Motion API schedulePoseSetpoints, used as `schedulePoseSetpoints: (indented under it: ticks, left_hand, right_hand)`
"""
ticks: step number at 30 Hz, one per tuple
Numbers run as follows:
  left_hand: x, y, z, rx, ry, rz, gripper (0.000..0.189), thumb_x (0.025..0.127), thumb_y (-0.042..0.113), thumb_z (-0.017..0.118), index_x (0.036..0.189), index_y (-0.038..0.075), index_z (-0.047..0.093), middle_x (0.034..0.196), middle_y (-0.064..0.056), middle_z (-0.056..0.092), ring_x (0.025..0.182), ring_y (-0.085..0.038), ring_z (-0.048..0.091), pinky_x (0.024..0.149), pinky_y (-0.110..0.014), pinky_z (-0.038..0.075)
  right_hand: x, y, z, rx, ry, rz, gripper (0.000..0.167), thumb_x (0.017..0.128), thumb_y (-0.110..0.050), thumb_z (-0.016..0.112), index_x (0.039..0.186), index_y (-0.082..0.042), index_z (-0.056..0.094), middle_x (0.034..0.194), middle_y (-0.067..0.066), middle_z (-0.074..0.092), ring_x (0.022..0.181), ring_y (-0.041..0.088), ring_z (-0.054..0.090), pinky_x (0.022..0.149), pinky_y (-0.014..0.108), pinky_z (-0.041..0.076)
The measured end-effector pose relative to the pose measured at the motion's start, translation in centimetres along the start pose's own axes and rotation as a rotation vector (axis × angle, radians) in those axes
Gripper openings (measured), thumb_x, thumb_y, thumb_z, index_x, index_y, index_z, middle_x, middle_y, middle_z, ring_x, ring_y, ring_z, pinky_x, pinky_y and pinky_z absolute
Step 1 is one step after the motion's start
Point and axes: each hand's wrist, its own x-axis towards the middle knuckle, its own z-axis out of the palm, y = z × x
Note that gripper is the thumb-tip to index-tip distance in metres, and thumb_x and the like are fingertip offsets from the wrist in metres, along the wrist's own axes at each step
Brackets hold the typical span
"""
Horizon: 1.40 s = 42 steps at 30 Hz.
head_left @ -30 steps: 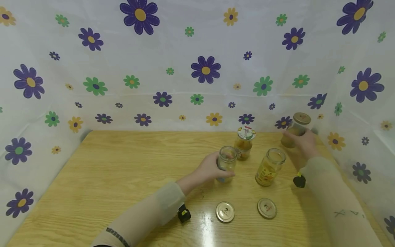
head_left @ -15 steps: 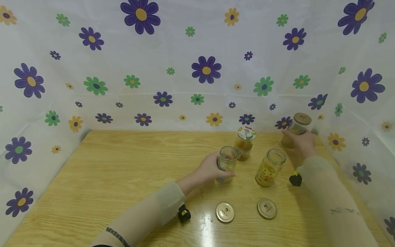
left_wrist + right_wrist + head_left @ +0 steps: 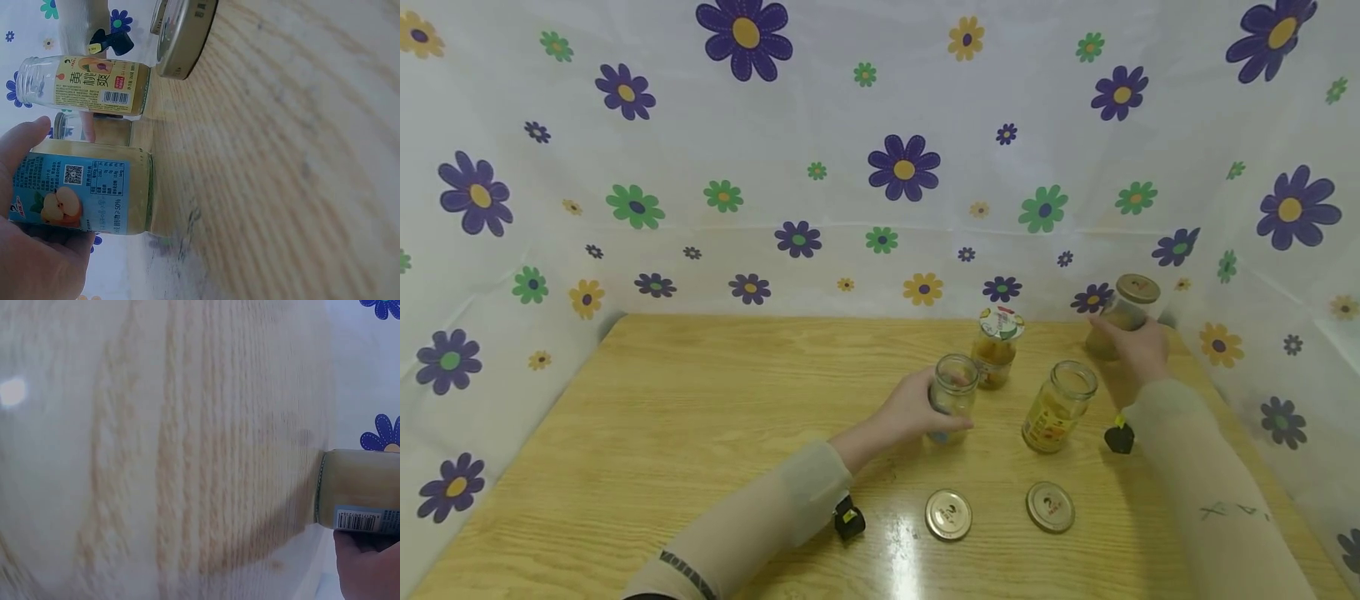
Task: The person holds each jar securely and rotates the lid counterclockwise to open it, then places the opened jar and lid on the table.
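Note:
My left hand (image 3: pixel 917 408) grips an open glass jar (image 3: pixel 956 377) that stands upright on the table. In the left wrist view this jar shows a blue label (image 3: pixel 69 194) with an apple picture. At the back right corner, my right hand (image 3: pixel 1141 346) holds a glass jar with a gold lid (image 3: pixel 1138 288); its base meets the tabletop in the right wrist view, where a barcode label (image 3: pixel 357 519) shows. Between the hands stands an open jar with a yellow label (image 3: pixel 1048 421). Behind the left hand's jar is another jar with a patterned white lid (image 3: pixel 1001 322).
Two gold lids lie flat near the front, a left lid (image 3: pixel 948 515) and a right lid (image 3: pixel 1050 507). The wooden table (image 3: pixel 700 400) ends at a flowered white cloth (image 3: pixel 820 108) on the back and both sides.
My right forearm has shifted slightly left, while the right hand stays around the lidded jar at the back corner. My left hand and its jar have hardly moved.

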Motion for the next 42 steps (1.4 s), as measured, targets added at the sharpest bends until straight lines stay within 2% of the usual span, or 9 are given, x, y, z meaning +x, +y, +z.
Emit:
schedulePoseSetpoints:
  ticks: [9,15,19,22,26,31,39,42]
  left_hand:
    - [0.1,-0.1,0.0,0.008,-0.002,0.012,0.054,0.082,0.015,0.092,0.130,0.012,0.068,0.133,-0.013,0.072,0.123,-0.029,0.069,0.106,-0.040,0.058]
    - [0.1,-0.2,0.1,0.001,-0.011,0.012,0.055,0.082,0.016,0.092,0.131,0.012,0.067,0.134,-0.013,0.072,0.123,-0.029,0.069,0.106,-0.040,0.058]
    - [0.0,-0.1,0.1,-0.004,-0.007,0.001,0.055,0.082,0.016,0.092,0.131,0.012,0.067,0.132,-0.012,0.073,0.121,-0.028,0.070,0.105,-0.039,0.058]
    - [-0.1,0.0,0.1,-0.008,-0.002,-0.008,0.055,0.082,0.015,0.092,0.131,0.013,0.067,0.132,-0.012,0.073,0.121,-0.029,0.070,0.105,-0.040,0.058]
    - [0.0,-0.1,0.1,-0.008,0.000,-0.005,0.055,0.082,0.015,0.092,0.131,0.013,0.067,0.133,-0.013,0.072,0.122,-0.030,0.070,0.106,-0.041,0.058]
    - [0.1,-0.2,0.2,-0.014,0.002,0.005,0.056,0.082,0.014,0.092,0.132,0.011,0.067,0.132,-0.014,0.073,0.121,-0.029,0.070,0.106,-0.041,0.058]
    - [0.1,-0.1,0.1,-0.013,-0.001,0.000,0.055,0.083,0.015,0.092,0.132,0.012,0.067,0.133,-0.013,0.072,0.123,-0.030,0.069,0.107,-0.042,0.057]
    - [0.1,-0.1,0.2,-0.012,0.002,-0.002,0.055,0.083,0.015,0.092,0.132,0.012,0.067,0.133,-0.013,0.072,0.123,-0.030,0.069,0.107,-0.042,0.058]
  right_hand:
    - [-0.2,-0.4,0.3,0.002,0.080,0.049,0.090,0.099,-0.041,0.068,0.162,0.008,0.026,0.166,0.030,0.037,0.153,0.045,0.041,0.131,0.053,0.033]
    - [0.0,-0.4,0.7,0.009,0.133,0.079,0.084,0.097,-0.028,0.069,0.160,0.011,0.029,0.164,0.032,0.038,0.152,0.045,0.041,0.130,0.051,0.034]
    - [0.2,-0.2,1.2,0.108,0.144,0.114,0.085,0.096,-0.022,0.069,0.162,0.008,0.025,0.168,0.027,0.035,0.154,0.040,0.039,0.132,0.046,0.032]
    - [0.4,-0.2,1.6,0.223,0.153,0.154,0.086,0.096,-0.016,0.069,0.165,0.001,0.021,0.172,0.020,0.032,0.157,0.035,0.035,0.133,0.041,0.029]
    - [0.6,-0.3,1.8,0.296,0.162,0.165,0.086,0.096,-0.012,0.067,0.167,-0.004,0.020,0.174,0.016,0.029,0.159,0.032,0.033,0.134,0.039,0.026]
    - [0.5,-0.1,1.7,0.284,0.149,0.128,0.084,0.097,-0.013,0.067,0.166,-0.002,0.020,0.174,0.017,0.029,0.159,0.033,0.033,0.135,0.039,0.026]
    - [-0.1,0.1,1.3,0.140,0.121,0.072,0.094,0.098,-0.033,0.074,0.165,0.002,0.019,0.171,0.024,0.031,0.157,0.039,0.035,0.134,0.046,0.028]
    - [-0.2,0.1,1.4,0.145,0.129,0.078,0.093,0.097,-0.033,0.075,0.165,0.002,0.021,0.170,0.023,0.033,0.156,0.039,0.036,0.133,0.046,0.029]
